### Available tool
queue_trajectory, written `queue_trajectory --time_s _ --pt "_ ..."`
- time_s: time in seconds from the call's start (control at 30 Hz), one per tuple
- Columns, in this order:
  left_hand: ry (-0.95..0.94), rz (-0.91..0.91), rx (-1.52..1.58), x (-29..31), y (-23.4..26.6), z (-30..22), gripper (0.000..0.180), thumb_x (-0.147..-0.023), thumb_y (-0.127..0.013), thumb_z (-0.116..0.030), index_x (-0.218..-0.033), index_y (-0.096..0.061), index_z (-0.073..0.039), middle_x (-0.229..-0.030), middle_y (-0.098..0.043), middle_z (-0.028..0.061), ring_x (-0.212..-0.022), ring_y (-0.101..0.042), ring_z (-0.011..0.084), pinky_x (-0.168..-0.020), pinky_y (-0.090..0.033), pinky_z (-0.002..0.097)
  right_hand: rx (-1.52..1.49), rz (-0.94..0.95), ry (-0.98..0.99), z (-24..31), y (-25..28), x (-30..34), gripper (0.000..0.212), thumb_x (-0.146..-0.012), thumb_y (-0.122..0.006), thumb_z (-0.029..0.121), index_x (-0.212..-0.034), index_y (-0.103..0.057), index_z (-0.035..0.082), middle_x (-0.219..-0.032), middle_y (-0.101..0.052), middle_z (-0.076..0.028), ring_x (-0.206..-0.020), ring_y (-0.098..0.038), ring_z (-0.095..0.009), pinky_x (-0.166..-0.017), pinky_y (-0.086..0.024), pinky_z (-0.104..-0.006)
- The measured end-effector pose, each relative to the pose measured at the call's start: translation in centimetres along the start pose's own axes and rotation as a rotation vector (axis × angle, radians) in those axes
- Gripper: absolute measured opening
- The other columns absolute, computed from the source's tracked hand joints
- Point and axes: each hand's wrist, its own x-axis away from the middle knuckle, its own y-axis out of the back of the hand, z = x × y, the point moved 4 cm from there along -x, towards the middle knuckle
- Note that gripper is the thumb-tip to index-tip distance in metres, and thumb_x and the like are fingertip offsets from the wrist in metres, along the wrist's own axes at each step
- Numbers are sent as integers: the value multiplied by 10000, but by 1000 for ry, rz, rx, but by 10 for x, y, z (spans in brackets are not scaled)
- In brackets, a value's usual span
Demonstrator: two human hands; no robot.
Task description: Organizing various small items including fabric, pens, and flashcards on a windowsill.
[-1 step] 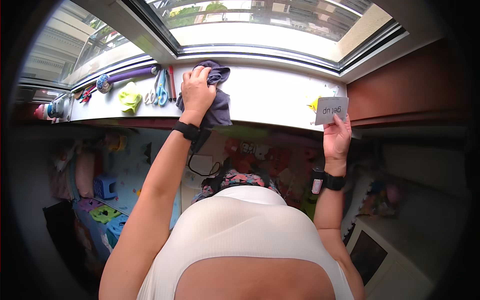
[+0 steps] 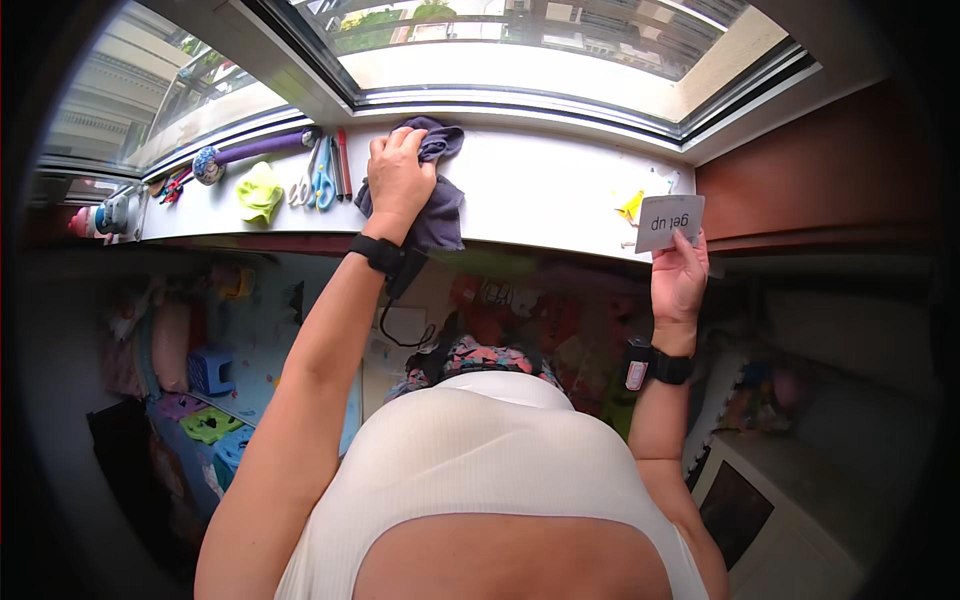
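Purple-grey cloth [image 2: 436,222] lies beneath and to the right of my left hand [image 2: 401,180] on the white windowsill [image 2: 540,190]. I note fingers bent over its bunched upper part; I cannot tell whether they clamp or merely press. My right hand [image 2: 679,283] pinches a white printed card [image 2: 665,218] by its near edge. Markers [image 2: 345,165] and blue-handled scissors [image 2: 322,185] lie left of the cloth.

The pale card [image 2: 668,208] bears upside-down lettering [image 2: 668,222]; the wrist device [image 2: 637,352], an illegible label [image 2: 636,375].
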Motion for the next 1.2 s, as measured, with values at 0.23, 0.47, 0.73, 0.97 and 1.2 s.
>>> queue_trajectory --time_s 0.23,0.47,0.73,0.97,1.2 --pt "-304 203 275 -6 -44 -163 361 -716 -661 -74 -1075 -680 -98 -1094 -641 40 -1033 -540 293 -932 -470 376 6 92 25 6 -24 -25 289 -907 -546 -17 -1188 -547 48 -1157 -639 -87 -1098 -606 -197 -994 -469 -358" --pt "-27 118 33 -8 4 -15 377 -759 -627 -87 -1124 -677 -169 -1157 -659 -25 -984 -560 304 -904 -486 390 24 90 35 16 -38 -26 272 -919 -539 -19 -1183 -542 43 -1147 -638 -96 -1092 -608 -197 -980 -479 -351" --pt "-289 272 182 -13 -31 -145 354 -732 -622 -60 -1082 -666 -91 -1095 -640 21 -1013 -545 286 -898 -485 391 -23 -33 7 4 -17 -24 312 -909 -549 -22 -1218 -526 18 -1162 -625 -110 -1089 -602 -207 -997 -477 -365" --pt "85 11 -17 1 8 9 409 -758 -664 -140 -1167 -645 -149 -1252 -612 -16 -1006 -526 315 -862 -482 389 -77 96 -10 0 -42 -27 327 -911 -559 -10 -1233 -535 41 -1179 -619 -98 -1102 -587 -197 -963 -473 -342" --pt "-143 255 293 -1 -47 -162 432 -729 -594 -79 -1160 -604 -99 -1286 -565 75 -1050 -494 390 -913 -481 426 9 -37 19 7 -5 -3 386 -925 -513 -26 -1307 -495 30 -1210 -614 -108 -1117 -593 -207 -996 -469 -354"
